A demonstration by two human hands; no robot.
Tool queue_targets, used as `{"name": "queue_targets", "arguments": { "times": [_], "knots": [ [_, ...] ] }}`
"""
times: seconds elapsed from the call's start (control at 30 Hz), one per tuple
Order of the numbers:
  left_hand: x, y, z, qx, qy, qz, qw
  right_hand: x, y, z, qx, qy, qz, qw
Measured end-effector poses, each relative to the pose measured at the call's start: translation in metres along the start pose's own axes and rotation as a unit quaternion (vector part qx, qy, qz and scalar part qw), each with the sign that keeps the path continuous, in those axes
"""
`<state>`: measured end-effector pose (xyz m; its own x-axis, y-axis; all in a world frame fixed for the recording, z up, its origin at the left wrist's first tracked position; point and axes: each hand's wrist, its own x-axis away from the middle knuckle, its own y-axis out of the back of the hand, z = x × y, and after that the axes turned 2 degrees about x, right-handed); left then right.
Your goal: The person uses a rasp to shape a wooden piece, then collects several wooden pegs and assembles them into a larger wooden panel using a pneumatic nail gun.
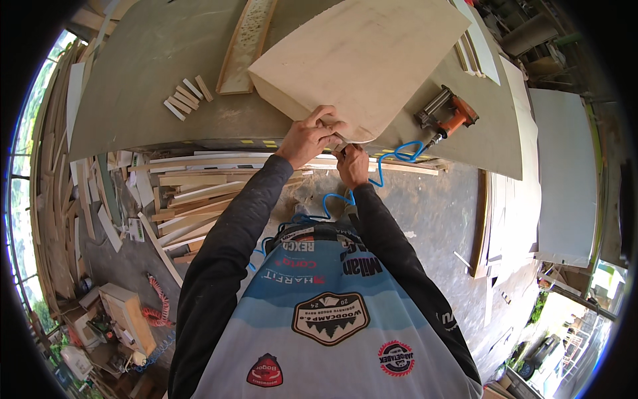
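1. Fingers of the left hand curl together over the near corner of the board, their tips on its top face and the thumb against its edge.
2. Just below, the right hand is closed tight under the same corner; its fingertips are hidden, so what they pinch cannot be told.
3. Both forearms rise from the lower edge in dark long sleeves, wrists bent toward each other so the hands almost touch at the corner.
4. A blue coiled hose loops just beside the right hand and runs on to the nailer.
5. That board is pale, smooth plywood, thick-edged, with its near corner rounded; it lies flat on the grey table and overhangs the front edge.
6. The nailer, orange and dark metal, rests on the table right of the board.
7. Short wood blocks lie fanned on the table well left of the hands.
8. Farther back, a long narrow strip lies beside the board.
9. Under the table's edge, offcuts of pale timber are stacked loosely.
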<state>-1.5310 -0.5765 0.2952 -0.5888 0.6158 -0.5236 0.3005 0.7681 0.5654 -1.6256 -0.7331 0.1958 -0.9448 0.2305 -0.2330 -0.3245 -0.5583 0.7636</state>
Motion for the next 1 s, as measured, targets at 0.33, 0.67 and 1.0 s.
{"name": "queue_targets", "arguments": {
  "times": [0.33,0.67,1.0],
  "knots": [
    [0.002,-0.003,0.002,-0.032,-0.003,0.004,0.999,-0.004,0.009,0.008,0.025,-0.013,0.041,0.999],
    [0.002,-0.001,0.003,-0.031,-0.012,-0.001,0.999,-0.001,0.0,0.002,0.026,0.02,-0.001,0.999],
    [0.005,-0.003,0.004,-0.049,-0.032,-0.007,0.998,-0.003,0.005,0.001,0.024,-0.003,0.049,0.999]
  ]
}}
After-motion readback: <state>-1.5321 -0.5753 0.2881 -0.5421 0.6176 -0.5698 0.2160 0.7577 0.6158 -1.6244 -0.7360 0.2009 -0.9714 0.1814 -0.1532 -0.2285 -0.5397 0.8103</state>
